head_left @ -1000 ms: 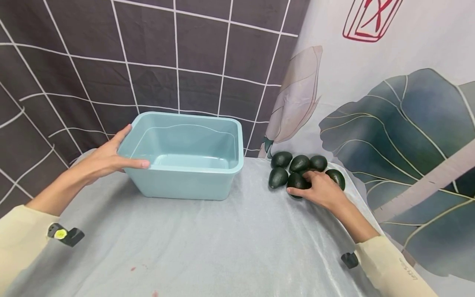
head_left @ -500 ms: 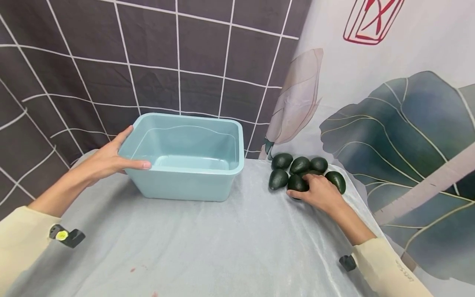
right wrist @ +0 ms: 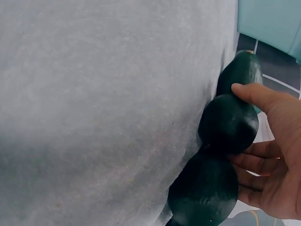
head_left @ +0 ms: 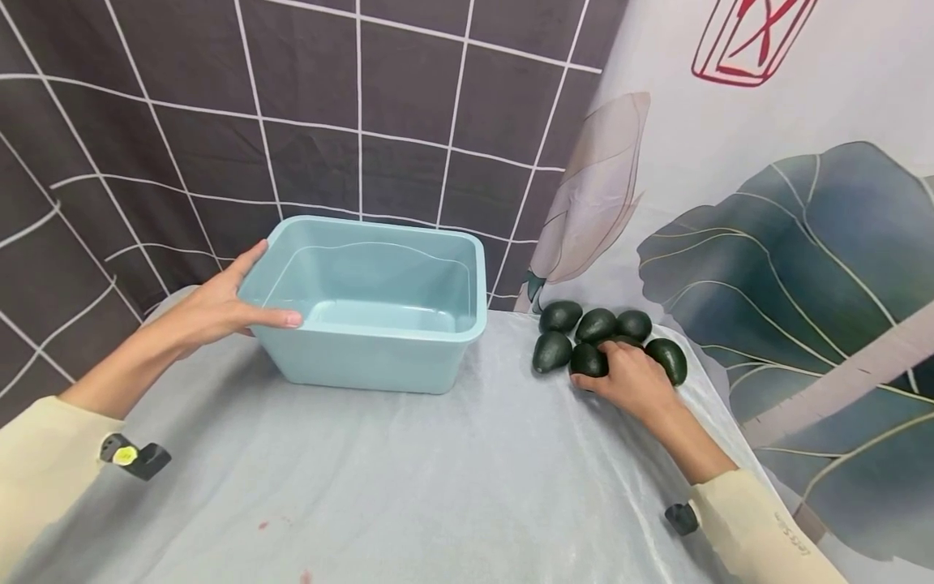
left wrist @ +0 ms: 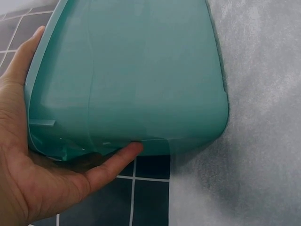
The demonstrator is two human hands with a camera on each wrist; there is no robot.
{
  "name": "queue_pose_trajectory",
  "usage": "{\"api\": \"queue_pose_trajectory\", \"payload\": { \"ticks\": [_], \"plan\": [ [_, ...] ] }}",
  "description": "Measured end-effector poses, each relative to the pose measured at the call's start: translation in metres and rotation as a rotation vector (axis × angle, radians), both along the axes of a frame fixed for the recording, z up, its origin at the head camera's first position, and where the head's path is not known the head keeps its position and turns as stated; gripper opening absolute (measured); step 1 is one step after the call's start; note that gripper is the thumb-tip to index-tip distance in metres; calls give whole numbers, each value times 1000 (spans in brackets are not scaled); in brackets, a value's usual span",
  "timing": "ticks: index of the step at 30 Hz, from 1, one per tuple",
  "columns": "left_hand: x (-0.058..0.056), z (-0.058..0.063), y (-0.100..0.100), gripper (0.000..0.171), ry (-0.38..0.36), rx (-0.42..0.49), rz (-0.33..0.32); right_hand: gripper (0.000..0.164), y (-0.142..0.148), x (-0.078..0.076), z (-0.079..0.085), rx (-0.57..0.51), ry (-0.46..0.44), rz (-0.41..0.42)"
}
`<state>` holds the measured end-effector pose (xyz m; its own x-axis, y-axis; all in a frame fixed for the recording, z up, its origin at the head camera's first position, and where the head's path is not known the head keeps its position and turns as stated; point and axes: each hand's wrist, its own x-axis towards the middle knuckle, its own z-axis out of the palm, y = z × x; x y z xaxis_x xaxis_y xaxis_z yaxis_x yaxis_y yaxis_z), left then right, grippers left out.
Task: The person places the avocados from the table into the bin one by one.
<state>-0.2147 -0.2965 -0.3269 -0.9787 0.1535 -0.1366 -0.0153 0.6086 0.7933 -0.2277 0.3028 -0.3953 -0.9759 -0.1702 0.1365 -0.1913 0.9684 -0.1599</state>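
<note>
In the head view, a light-blue plastic tub [head_left: 375, 357] stands on the cloth-covered table. My left hand [head_left: 215, 304] holds its left end, thumb along the front rim and fingers round the side. The left wrist view shows the same hand [left wrist: 51, 165] spread about the tub's rim [left wrist: 35, 80]. At the right lies a cluster of dark green avocados. My right hand [head_left: 635, 377] grips the front one, an avocado [head_left: 588, 362], with the thumb on its near side. In the right wrist view this avocado [right wrist: 229, 123] sits between thumb and fingers; the fingertips are partly hidden behind it.
Other avocados [head_left: 560, 315] crowd round the right hand, one at its left [head_left: 551, 352] and one at its right [head_left: 667, 361]. A dark grid-patterned curtain [head_left: 409, 105] hangs close behind the tub. A leaf-printed curtain [head_left: 737, 268] borders the table's right edge.
The right hand's fingers have settled closer round the front avocado. The left hand keeps its place on the tub. The whole head view has shifted slightly.
</note>
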Motion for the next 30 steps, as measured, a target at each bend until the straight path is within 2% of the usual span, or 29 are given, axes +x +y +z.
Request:
{"api": "queue_pose_trajectory", "payload": {
  "ticks": [5, 14, 30],
  "plan": [
    [0, 0, 0, 135, 1, 15, -2, 71, 0, 0, 4, -35, -25, 4],
    [1, 2, 1, 135, 15, 11, 6, 70, 5, -3, 13, -139, -50, 67],
    [1, 0, 1, 136, 0, 29, 3, 79, 11, -6, 29, -178, -124, -5]
  ]
}}
